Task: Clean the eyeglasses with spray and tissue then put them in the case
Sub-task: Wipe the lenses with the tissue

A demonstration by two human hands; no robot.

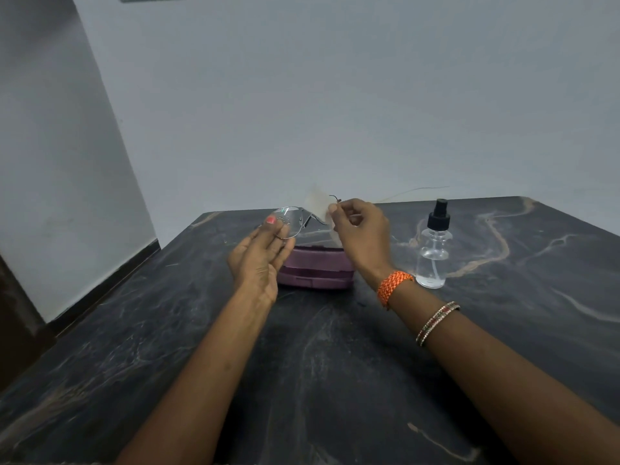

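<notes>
Thin metal-framed eyeglasses [292,220] are held in the air above the table. My left hand [260,255] pinches the left lens between thumb and fingers. My right hand [360,234] pinches a small white tissue [317,204] against the right lens, which the tissue covers. Just below and behind both hands lies the purple glasses case [317,271], closed, on the dark table. A clear spray bottle [433,250] with a black nozzle stands upright to the right of the case, beside my right wrist.
The dark marbled table [335,364] reaches to a pale wall at the back. Its left edge drops off beside a wall corner and a dark skirting strip. A thin wire [416,190] runs along the wall behind the bottle.
</notes>
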